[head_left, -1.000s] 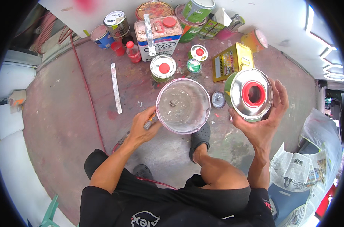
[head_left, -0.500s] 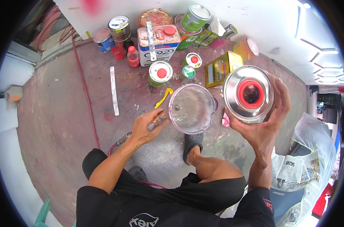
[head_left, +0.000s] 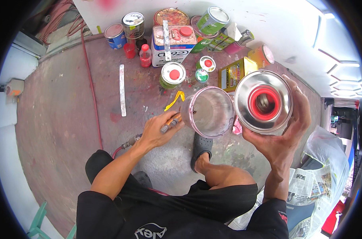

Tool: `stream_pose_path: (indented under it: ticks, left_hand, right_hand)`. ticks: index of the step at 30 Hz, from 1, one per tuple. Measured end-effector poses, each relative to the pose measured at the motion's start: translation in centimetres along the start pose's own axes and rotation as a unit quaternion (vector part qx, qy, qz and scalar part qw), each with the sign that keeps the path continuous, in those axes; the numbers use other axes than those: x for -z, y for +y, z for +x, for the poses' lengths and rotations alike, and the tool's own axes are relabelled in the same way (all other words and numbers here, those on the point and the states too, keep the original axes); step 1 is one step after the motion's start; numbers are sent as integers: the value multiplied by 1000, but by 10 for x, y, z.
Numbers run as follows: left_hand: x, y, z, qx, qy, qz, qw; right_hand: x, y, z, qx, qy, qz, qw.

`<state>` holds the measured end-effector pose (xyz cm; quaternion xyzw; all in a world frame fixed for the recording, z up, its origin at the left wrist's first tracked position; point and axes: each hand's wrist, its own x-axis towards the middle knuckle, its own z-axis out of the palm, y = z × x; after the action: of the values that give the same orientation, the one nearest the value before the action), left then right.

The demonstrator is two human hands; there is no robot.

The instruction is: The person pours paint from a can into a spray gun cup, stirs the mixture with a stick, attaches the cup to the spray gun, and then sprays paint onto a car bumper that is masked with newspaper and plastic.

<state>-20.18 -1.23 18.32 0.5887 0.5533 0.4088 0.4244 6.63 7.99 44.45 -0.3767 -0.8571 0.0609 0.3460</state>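
Note:
My left hand point(head_left: 160, 129) is closed round the orange handle of a spray gun point(head_left: 174, 121), whose metal fitting pokes out past my fingers. Above the gun sits its wide clear cup point(head_left: 213, 113), uncovered, stained pinkish and tilted to the right; I cannot make out how much liquid is in it. In my right hand point(head_left: 282, 137) is a round silver tin point(head_left: 244, 113) with a red-ringed spout turned up towards me. The tin's edge overlaps the cup's right rim; whether they touch, I cannot tell. Dark shadow hides what is inside the spout.
Beyond the cup stand a yellow thinner can point(head_left: 231, 77), a large rectangular can point(head_left: 173, 53), a red-capped bottle point(head_left: 145, 55) and several paint tins. On the floor lie a white stick point(head_left: 122, 91), a yellow strip point(head_left: 174, 100) and a red hose point(head_left: 91, 79). Newspaper and plastic sheeting point(head_left: 314, 179) cover something at right.
The spray gun's cup has shifted right and tips more towards the tin, narrowing the gap between them. The tin looks slightly larger, and the whole view has shifted a little.

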Motion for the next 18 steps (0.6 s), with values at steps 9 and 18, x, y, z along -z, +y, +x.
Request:
stream_pose_path:
  ticks: [9, 18]
  left_hand:
    - [6, 10, 3, 36, -45, 8, 998]
    - [5, 7, 3, 16, -16, -15, 1000]
  right_hand:
    - [0, -11, 4, -6, -32, -31, 999]
    - [-2, -20, 8, -18, -47, -74, 996]
